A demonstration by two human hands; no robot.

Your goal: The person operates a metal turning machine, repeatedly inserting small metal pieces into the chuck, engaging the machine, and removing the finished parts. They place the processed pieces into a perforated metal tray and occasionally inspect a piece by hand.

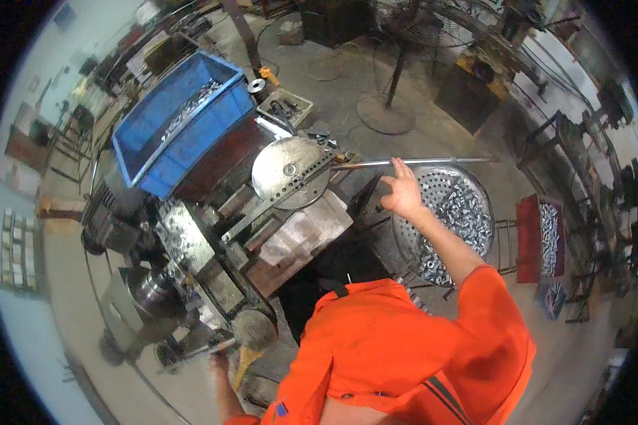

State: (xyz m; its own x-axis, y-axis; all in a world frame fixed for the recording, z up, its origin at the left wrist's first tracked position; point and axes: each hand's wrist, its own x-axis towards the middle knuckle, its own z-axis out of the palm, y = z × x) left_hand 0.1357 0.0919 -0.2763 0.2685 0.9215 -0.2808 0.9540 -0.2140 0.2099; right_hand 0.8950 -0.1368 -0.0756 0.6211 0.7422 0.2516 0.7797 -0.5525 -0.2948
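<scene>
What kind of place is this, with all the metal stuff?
Most likely a metalworking shop. A heavy steel machine with a round metal disc fills the middle, a blue crate and a perforated basket hold small shiny metal parts, and the right hand touches a long metal rod.

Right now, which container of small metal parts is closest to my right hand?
The round perforated metal basket beside your right hand; the blue crate and red tray sit farther off.

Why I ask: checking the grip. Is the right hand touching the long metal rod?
Touching. The head view shows the right hand raised to the metal rod, its fingertips lying against the rod's underside with no gap visible.
</scene>
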